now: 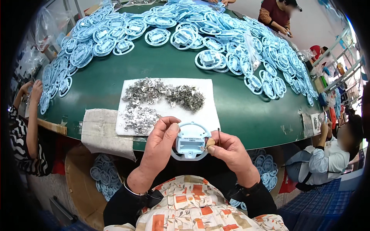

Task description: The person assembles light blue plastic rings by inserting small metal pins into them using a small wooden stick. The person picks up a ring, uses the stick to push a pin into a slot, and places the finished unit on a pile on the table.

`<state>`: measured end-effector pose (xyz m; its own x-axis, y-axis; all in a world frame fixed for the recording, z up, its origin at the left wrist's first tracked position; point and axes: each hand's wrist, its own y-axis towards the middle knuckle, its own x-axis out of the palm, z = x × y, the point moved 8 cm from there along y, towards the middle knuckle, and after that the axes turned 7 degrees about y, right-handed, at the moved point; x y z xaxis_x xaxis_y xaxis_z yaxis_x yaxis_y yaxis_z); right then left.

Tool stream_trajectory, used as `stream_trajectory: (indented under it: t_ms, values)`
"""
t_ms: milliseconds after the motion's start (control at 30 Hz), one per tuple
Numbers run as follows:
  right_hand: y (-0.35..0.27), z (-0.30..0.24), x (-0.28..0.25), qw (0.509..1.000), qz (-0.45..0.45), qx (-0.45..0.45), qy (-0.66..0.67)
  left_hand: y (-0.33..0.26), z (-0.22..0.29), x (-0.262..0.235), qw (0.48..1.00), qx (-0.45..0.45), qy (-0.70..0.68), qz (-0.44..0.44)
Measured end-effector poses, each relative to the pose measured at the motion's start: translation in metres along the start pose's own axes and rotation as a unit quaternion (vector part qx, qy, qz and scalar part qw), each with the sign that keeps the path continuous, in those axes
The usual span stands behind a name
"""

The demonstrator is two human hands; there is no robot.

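Note:
My left hand [160, 144] grips the left side of a light blue round plastic part [190, 141] with a rectangular centre, held above the near table edge. My right hand [228, 149] presses its thumb against the part's lower right corner and pinches a thin dark pin-like tool [218, 136] that points upward. Just beyond my hands a white pad [206, 111] carries heaps of small silvery metal clips [163, 97].
Many more light blue round parts [208, 59] lie piled across the green table [162, 67]. Other people sit at the left [23, 134], right [331, 154] and far side [275, 13]. More blue parts fill boxes [102, 175] under the table.

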<state>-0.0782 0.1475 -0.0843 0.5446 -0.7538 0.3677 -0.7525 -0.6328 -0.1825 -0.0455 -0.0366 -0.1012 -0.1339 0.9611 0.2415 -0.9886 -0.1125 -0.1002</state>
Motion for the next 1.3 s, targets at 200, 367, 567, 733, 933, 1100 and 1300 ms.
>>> stream_trajectory:
  t_ms: [200,367,567,733,933,1100,1300]
  values:
    - [-0.004,-0.034,0.005,0.988,-0.049,-0.022,-0.144,-0.010,0.016,0.025,0.985,-0.063,0.046,-0.151]
    - [-0.009,-0.037,-0.003,0.981,0.024,-0.103,-0.161,-0.012,0.000,0.026,0.974,-0.093,0.094,-0.183]
    - [-0.006,-0.039,-0.006,0.935,0.083,-0.193,-0.285,-0.012,-0.016,0.034,0.986,-0.101,0.020,-0.131]
    - [0.003,-0.036,-0.009,0.919,0.105,-0.209,-0.317,-0.010,-0.016,0.034,0.989,-0.111,-0.009,-0.102]
    - [0.014,-0.040,-0.007,0.858,0.093,-0.303,-0.404,-0.004,-0.020,0.034,0.990,-0.120,-0.004,-0.075]
    - [0.019,-0.038,-0.006,0.849,0.092,-0.288,-0.433,-0.002,-0.025,0.033,0.990,-0.126,0.006,-0.060]
    - [0.023,-0.035,-0.011,0.861,0.093,-0.272,-0.420,-0.001,-0.024,0.034,0.989,-0.137,0.005,-0.059]
